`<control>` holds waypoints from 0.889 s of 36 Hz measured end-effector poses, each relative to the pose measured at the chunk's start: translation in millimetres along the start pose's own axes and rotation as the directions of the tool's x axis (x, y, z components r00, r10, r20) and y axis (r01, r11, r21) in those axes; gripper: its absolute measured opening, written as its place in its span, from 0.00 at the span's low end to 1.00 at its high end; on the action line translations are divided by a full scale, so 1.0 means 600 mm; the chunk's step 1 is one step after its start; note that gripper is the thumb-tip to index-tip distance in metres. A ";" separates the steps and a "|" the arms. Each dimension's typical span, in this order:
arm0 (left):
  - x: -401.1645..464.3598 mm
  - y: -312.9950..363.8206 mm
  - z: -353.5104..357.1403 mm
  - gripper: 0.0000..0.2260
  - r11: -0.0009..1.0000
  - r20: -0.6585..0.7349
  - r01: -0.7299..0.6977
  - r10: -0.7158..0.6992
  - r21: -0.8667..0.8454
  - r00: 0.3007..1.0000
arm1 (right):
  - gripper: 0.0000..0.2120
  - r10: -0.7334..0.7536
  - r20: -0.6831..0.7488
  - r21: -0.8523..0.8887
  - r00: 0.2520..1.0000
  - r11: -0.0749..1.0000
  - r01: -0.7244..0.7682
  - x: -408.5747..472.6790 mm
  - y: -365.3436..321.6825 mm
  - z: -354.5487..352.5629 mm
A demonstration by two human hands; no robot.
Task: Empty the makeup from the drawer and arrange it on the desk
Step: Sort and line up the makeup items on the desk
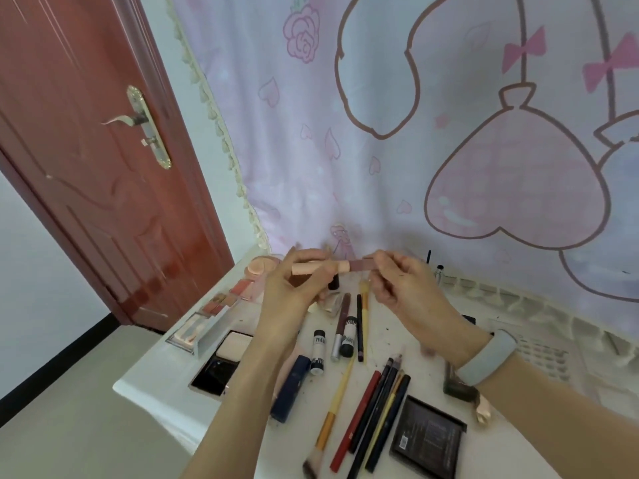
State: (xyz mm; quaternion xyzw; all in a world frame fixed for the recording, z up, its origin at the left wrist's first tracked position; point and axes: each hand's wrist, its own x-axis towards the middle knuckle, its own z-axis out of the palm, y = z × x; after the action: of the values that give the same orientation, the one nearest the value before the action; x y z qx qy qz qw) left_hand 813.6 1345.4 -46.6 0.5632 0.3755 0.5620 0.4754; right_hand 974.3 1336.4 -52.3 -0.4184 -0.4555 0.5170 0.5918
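Holding one pink stick up over the worktop, long way lying left to right. Left hand curled round the pale end, right hand pinching the darker end, fingers tight. Both hands equally near. Probably to be set down next. Below: two small tubes, about five pencils, one black box.
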 end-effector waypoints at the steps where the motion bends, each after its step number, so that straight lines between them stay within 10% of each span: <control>1: -0.002 -0.002 0.008 0.08 0.999 -0.022 -0.032 0.032 0.012 0.999 | 0.12 0.008 -0.038 0.009 0.999 1.000 -0.008 0.000 -0.003 -0.011; 5: -0.016 -0.031 0.040 0.02 0.843 0.061 -0.281 0.286 0.458 0.956 | 0.10 0.074 -0.222 0.093 0.972 0.994 -0.055 0.002 -0.009 -0.044; 11: -0.033 -0.049 0.086 0.29 0.330 0.263 -0.476 0.521 0.815 0.812 | 0.11 -0.034 -0.376 -0.044 0.926 0.999 0.018 -0.005 -0.006 -0.067; 23: -0.031 -0.047 0.110 0.19 0.937 0.169 -0.052 -0.008 0.346 0.986 | 0.11 -0.462 -0.256 -0.515 0.849 0.809 0.284 -0.024 -0.007 -0.094; 28: -0.027 -0.047 0.106 0.25 0.969 0.148 0.228 -0.241 0.095 0.959 | 0.08 -0.587 -0.029 -0.511 0.809 0.704 0.493 -0.045 -0.014 -0.088; 32: -0.019 -0.046 0.097 0.20 0.974 0.173 0.225 -0.222 0.003 0.959 | 0.08 -0.372 0.000 -0.172 0.928 0.914 0.366 -0.038 -0.022 -0.102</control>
State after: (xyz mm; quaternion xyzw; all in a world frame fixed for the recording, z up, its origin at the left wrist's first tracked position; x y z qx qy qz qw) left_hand 873.3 1335.4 -71.0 0.5598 0.3896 0.4568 0.5711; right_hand 1035.6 1310.8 -56.1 -0.3821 -0.5586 0.3485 0.6485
